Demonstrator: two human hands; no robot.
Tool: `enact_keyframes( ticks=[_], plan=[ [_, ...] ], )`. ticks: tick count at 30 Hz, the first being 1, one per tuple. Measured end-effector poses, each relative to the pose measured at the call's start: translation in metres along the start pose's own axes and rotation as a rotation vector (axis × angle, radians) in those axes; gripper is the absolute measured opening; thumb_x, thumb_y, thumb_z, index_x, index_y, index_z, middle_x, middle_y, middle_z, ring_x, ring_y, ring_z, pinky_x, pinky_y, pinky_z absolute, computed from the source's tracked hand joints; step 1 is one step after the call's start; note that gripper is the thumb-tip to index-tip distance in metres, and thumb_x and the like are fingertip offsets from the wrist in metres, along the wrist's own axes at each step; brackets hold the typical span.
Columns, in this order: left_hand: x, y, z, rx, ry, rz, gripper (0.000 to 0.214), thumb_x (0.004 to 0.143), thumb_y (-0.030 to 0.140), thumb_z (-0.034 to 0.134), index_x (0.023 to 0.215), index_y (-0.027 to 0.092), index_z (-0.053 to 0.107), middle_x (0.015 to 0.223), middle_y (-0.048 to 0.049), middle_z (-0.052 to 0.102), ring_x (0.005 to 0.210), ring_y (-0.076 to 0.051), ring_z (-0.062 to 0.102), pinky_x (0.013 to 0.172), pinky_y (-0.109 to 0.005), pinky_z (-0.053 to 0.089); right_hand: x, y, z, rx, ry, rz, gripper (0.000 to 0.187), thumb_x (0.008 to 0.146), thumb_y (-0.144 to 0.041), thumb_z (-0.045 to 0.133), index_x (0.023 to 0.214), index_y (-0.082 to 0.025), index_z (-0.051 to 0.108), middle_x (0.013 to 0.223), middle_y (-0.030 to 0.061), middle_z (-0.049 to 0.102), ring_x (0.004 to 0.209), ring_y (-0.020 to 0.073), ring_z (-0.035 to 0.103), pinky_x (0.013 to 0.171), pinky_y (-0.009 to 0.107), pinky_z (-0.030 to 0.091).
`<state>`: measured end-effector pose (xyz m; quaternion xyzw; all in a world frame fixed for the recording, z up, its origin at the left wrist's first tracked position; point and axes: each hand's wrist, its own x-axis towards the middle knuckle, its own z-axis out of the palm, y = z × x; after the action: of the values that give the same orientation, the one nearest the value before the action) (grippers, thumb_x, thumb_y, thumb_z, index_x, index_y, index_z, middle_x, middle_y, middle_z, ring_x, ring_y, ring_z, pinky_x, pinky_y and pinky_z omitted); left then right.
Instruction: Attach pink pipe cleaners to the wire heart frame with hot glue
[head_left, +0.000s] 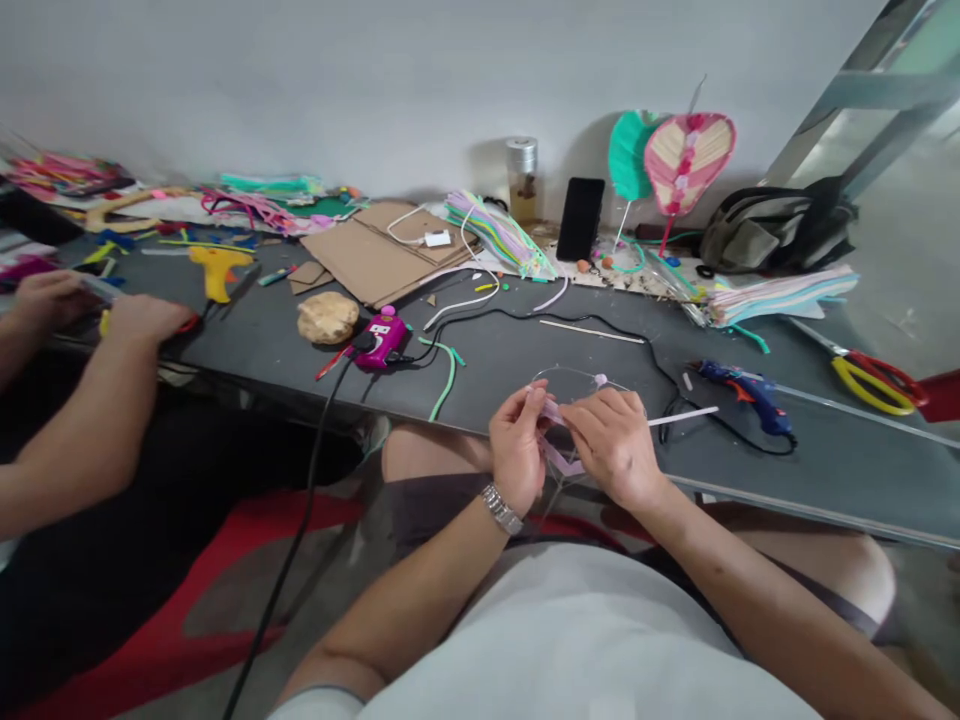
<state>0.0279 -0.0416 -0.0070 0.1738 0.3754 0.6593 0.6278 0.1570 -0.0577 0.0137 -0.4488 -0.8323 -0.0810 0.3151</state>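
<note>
Just over the table's front edge, my left hand [519, 445] is closed, thumb and fingers pinching a lilac pipe cleaner [555, 458] on a thin wire frame [562, 370]. My right hand [616, 445] is closed on the same lilac work from the other side, its fingertips beside the left thumb. A small lilac tuft [600, 380] sits on the wire's upper curve. From behind my right hand a pale strip [686, 415] sticks out to the right; its other end is hidden. The fingers cover much of the work.
Right of my hands lie a blue glue gun [750, 395] and scissors [877, 380]. A purple power socket [384, 338] with black cords stands left. Behind are cardboard [375, 250], pipe cleaner bundles [499, 235], a phone [581, 218] and a pink fan [690, 160]. A co-worker's hands [135, 320] work at left.
</note>
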Motion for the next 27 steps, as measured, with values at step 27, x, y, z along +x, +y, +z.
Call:
enact_keyframes(
  ticks=[27],
  plan=[
    [-0.01,0.014,0.014,0.03,0.008,-0.08,0.036,0.058,0.03,0.093,0.076,0.017,0.065,0.07,0.0052,0.063,0.062,-0.008,0.059,0.057,-0.02,0.052,-0.033,-0.01,-0.049,0.053,0.279,0.108,0.019,0.087,-0.011,0.07,0.102,-0.022,0.065,0.095,0.0059,0.072,0.085,0.0204,0.062,0.076,0.036,0.044]
  ],
)
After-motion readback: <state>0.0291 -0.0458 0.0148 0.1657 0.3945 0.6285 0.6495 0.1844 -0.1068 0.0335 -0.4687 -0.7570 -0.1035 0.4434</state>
